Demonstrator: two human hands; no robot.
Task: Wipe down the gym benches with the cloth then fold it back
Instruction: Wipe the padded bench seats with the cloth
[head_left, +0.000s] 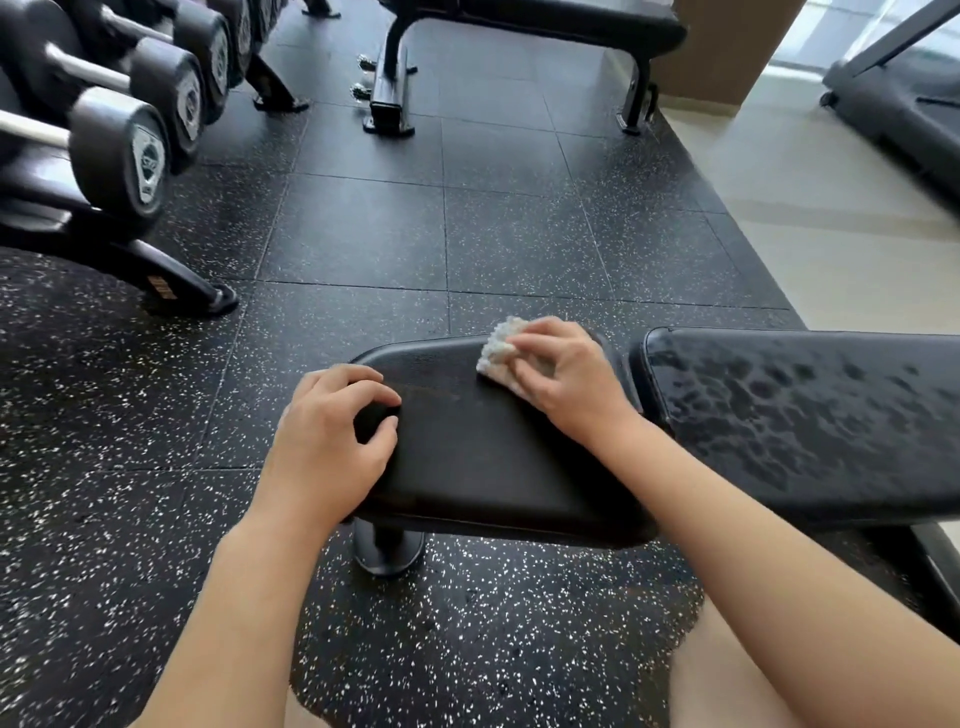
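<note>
Here, right hand (566, 374) on cloth (500, 349), fingers curled

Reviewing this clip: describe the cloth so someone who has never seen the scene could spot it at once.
Start at the near black bench, the seat pad in front of the person. At its far edge the right hand presses the cloth against the pad. It is a small, nubbly white wad, the only pale thing on the black upholstery.

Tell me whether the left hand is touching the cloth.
Apart. The head view shows the left hand on the seat pad edge, bare pad between it and the cloth under the right hand.
</note>
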